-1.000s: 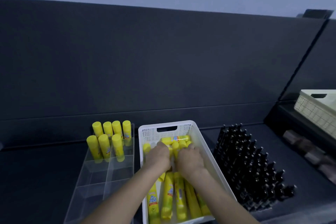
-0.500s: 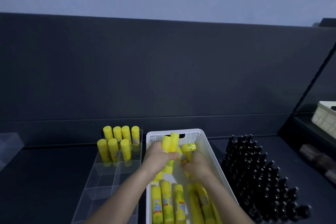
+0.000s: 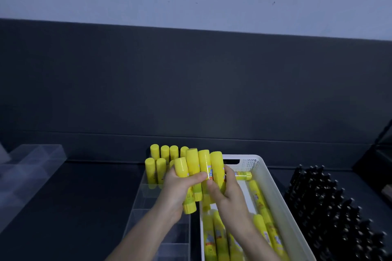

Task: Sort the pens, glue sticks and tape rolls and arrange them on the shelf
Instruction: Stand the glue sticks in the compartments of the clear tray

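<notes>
Both hands hold a bunch of several yellow glue sticks (image 3: 198,167) upright, above the gap between the clear organiser and the white basket. My left hand (image 3: 178,188) wraps the left sticks; my right hand (image 3: 227,190) clasps the right ones. More glue sticks (image 3: 263,224) lie in the white perforated basket (image 3: 282,203). Several glue sticks (image 3: 158,163) stand upright in the back compartments of the clear divided organiser (image 3: 144,203). Black pens (image 3: 326,207) stand packed in rows at the right.
A second clear container (image 3: 29,167) sits at the far left on the dark shelf surface (image 3: 84,197). A dark back panel (image 3: 191,91) rises behind everything. A side wall closes the shelf at the right edge.
Both hands have risen out of the basket with a gathered bunch of glue sticks and shifted left toward the organiser. The camera has tilted up and swung left.
</notes>
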Tool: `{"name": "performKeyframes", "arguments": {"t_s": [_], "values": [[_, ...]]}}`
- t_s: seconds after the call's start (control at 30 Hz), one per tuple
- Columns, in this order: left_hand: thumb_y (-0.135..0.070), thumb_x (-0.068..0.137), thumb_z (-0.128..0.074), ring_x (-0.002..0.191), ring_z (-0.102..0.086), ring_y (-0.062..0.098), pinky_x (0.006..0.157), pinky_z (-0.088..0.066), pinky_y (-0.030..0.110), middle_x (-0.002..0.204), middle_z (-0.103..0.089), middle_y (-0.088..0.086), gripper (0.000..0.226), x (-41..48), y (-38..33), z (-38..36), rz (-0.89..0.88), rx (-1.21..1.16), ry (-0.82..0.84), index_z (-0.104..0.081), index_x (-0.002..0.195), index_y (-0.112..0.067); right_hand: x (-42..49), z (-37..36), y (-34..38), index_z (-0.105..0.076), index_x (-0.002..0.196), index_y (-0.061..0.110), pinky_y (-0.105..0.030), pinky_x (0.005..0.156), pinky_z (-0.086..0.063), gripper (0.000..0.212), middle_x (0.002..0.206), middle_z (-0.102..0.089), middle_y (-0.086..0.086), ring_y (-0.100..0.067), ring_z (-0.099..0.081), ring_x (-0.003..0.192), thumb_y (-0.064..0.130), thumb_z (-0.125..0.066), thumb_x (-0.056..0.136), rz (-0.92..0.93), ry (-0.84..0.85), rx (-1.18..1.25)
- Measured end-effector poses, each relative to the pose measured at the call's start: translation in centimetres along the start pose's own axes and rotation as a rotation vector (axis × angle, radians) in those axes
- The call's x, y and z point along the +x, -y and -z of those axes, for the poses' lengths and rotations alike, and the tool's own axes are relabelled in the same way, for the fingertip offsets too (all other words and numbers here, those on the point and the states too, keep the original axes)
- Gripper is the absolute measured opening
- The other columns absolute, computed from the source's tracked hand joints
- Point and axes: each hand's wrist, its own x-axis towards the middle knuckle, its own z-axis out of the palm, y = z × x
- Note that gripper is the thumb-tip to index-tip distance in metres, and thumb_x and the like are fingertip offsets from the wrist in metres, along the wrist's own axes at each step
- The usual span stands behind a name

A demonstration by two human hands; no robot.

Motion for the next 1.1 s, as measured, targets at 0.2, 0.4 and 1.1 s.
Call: {"name": "performKeyframes", "arguments": {"t_s": [0.2,0.4,1.1], "values": [[0.005,0.071,-0.073,0.083,-0.07,0.024,0.064,-0.054,0.032,0.09,-0.073,0.01,0.033,-0.9,-1.4,3.8,-0.101,0.16,-0.045,-0.065,0.101,-0.007,1.1,-1.9,0.4,-0.067,0.09,0.02,-0.026,0.078,-0.048,0.02,0.092,-0.065,0.001,-0.011,-0.058,0.085,0.036,-0.056,0.086,-0.021,0.036,-0.004],[0.005,0.069,-0.075,0.062,-0.062,0.009,0.047,-0.047,0.018,0.073,-0.064,0.001,0.027,-1.2,-3.1,8.5,-0.186,0.371,-0.149,-0.057,0.083,-0.009,4.9,-1.1,1.8,-0.064,0.075,0.021,-0.014,0.06,-0.041,0.015,0.062,-0.059,0.013,-0.009,-0.048,0.064,0.012,-0.061,0.086,-0.038,0.066,-0.016],[0.003,0.068,-0.077,0.075,-0.064,0.024,0.061,-0.051,0.034,0.081,-0.065,0.008,0.03,0.2,-1.4,12.3,-0.123,0.383,-0.162,-0.056,0.084,-0.011,10.2,-4.9,-3.6,-0.057,0.109,0.014,-0.027,0.067,-0.039,0.029,0.1,-0.063,-0.013,-0.028,-0.056,0.096,0.025,-0.06,0.081,-0.03,0.168,-0.924]]}}
